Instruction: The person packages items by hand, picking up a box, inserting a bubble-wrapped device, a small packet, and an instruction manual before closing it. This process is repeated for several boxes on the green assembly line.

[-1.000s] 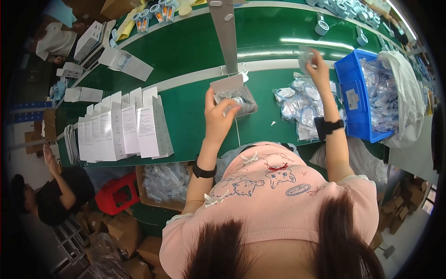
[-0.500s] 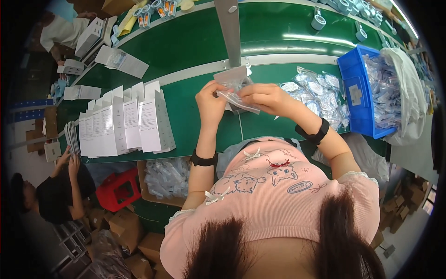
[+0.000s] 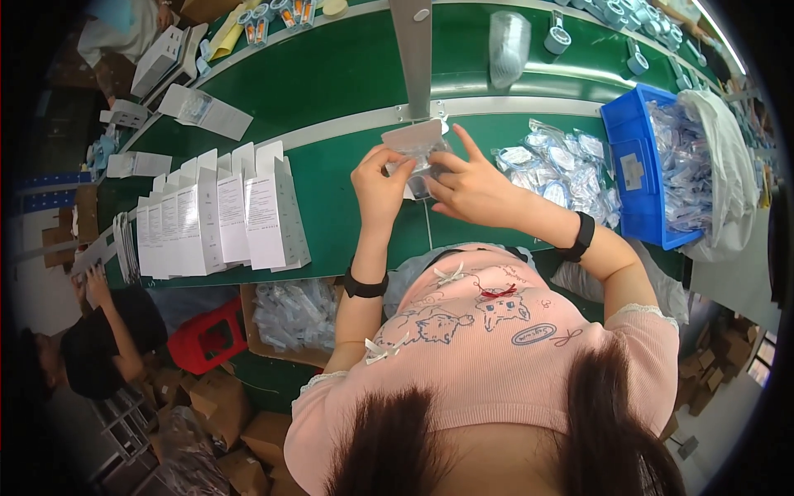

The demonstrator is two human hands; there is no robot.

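Observation:
Just ahead of my chest, a small white box [image 3: 413, 135] stands with its flap raised toward the far side. A clear plastic bag [image 3: 420, 159] sits at its opening, and what the bag contains is too small to make out. My left hand [image 3: 379, 183] pinches the bag at the box's left side, thumb and fingers together. From the right, my right hand [image 3: 480, 192] has its fingers bent down onto the bag, while the index finger sticks up. The lower part of the box is mostly hidden behind my hands.
White cartons [image 3: 198, 215] stand in a row at left. Bagged parts [image 3: 562, 165] lie in a heap at right beside a full blue bin [image 3: 637, 169]. Behind runs a green conveyor [image 3: 331, 70] carrying a clear wrapped item [image 3: 509, 50]. A metal post [image 3: 411, 58] rises ahead. A co-worker [image 3: 107, 331] works far left.
My right hand has lowered over the box and its index finger has lifted; the bag has gone down into the opening. A wrapped item has appeared on the conveyor, whose load has shifted left.

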